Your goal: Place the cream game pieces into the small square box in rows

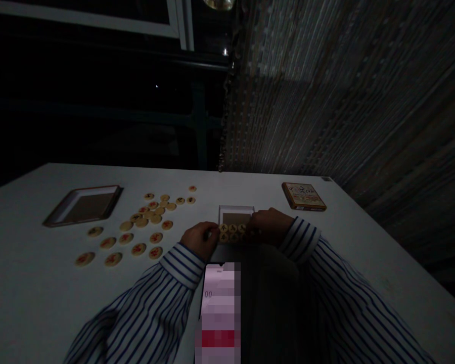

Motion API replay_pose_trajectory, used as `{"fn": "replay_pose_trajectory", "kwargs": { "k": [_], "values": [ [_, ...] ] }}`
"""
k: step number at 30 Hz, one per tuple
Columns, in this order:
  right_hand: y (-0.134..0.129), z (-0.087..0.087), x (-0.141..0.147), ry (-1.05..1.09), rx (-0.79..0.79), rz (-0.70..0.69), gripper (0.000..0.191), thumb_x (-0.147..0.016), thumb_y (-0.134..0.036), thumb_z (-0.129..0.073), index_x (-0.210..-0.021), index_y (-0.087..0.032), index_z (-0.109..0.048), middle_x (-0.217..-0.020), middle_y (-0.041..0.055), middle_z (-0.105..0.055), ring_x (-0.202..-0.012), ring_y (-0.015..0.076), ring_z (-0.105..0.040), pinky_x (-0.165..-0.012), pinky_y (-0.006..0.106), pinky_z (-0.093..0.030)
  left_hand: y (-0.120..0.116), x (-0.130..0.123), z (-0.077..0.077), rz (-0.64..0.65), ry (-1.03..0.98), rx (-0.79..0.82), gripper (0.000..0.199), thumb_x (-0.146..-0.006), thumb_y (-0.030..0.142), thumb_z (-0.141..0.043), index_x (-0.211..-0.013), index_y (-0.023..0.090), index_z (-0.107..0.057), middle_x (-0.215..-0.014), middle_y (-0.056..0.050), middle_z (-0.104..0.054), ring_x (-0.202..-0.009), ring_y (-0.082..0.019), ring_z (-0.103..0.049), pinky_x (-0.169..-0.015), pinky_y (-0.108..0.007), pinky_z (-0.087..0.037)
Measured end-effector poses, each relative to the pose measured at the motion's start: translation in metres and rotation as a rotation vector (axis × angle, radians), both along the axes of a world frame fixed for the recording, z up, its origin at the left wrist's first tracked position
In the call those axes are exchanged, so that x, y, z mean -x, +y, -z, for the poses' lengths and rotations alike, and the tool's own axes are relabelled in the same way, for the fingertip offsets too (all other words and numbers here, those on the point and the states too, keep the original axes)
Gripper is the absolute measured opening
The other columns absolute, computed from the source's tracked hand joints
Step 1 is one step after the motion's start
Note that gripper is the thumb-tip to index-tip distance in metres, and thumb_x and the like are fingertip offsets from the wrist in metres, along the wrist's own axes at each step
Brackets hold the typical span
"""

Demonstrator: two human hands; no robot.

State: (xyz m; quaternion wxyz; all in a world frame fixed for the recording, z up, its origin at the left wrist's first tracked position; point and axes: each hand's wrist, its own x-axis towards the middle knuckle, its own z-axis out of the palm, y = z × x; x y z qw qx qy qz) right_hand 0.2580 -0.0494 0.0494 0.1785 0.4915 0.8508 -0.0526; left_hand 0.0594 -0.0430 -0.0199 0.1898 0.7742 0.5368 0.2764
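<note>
A small white-edged box (236, 208) lies in front of me, with several round wooden Chinese chess pieces (233, 228) in rows at its near end. My left hand (200, 239) is at the left edge of the box, fingers curled and thumb against its corner. Over the right side of the box is my right hand (271, 226), its fingers bent down close to the pieces. Its fingertips are dark, and whatever they may hold is hidden. Part of the right row of pieces is covered by that hand.
Loose chess pieces (156, 219) with red or dark marks are scattered left on the white table (258, 189). An open tray-like lid (116, 199) lies far left, a printed box (304, 196) at the right. A lit phone (214, 283) is below my hands. A bead curtain (288, 101) hangs behind.
</note>
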Motion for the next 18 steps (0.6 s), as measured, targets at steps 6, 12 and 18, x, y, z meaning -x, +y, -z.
{"fn": "replay_pose_trajectory", "kwargs": {
  "k": [6,12,18],
  "values": [
    [-0.002,-0.003,0.003,-0.003,0.023,0.01,0.028,-0.072,-0.039,-0.043,-0.091,-0.03,-0.061,-0.09,0.0039,-0.061,-0.084,0.0195,-0.054,-0.066,0.031,-0.038,0.001,0.001,0.001,0.011,0.007,0.005,0.024,-0.072,0.031,-0.044,-0.084,0.018,-0.061,-0.08,-0.003,-0.065,-0.07,-0.014,-0.059,-0.065,-0.025,-0.044],
    [-0.001,-0.005,-0.002,0.016,-0.009,0.031,0.026,-0.07,-0.034,-0.045,-0.091,-0.029,-0.061,-0.09,0.0035,-0.062,-0.083,0.0194,-0.055,-0.066,0.03,-0.038,0.001,0.001,0.002,-0.009,-0.007,0.003,0.024,-0.072,0.031,-0.045,-0.083,0.018,-0.061,-0.078,-0.002,-0.065,-0.07,-0.014,-0.059,-0.065,-0.025,-0.044],
    [0.001,-0.002,-0.01,-0.001,-0.116,0.087,0.03,-0.075,-0.028,-0.037,-0.092,-0.026,-0.061,-0.092,0.0059,-0.061,-0.088,0.0206,-0.053,-0.069,0.033,-0.037,0.0,0.001,0.001,0.0,0.0,0.004,0.024,-0.072,0.031,-0.044,-0.083,0.018,-0.061,-0.079,-0.003,-0.065,-0.071,-0.014,-0.059,-0.065,-0.025,-0.045]
  ]
}}
